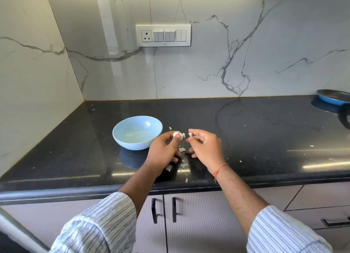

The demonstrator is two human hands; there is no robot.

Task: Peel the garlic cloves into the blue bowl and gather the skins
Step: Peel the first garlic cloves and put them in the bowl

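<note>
A light blue bowl (137,132) stands on the black counter (246,135), with nothing that I can make out inside it. Just right of the bowl, my left hand (162,151) pinches a whitish garlic piece (178,134) between thumb and fingertips. My right hand (205,147) is close beside it and pinches a small scrap of garlic skin (190,134). Several loose bits of skin (182,149) lie on the counter under and between the two hands, and more lie toward the front edge (184,165).
A blue pan (333,97) sits at the far right of the counter. Marble walls close off the back and left sides, with a switch panel (163,35) on the back wall. Cabinet doors with black handles (155,210) are below the counter edge.
</note>
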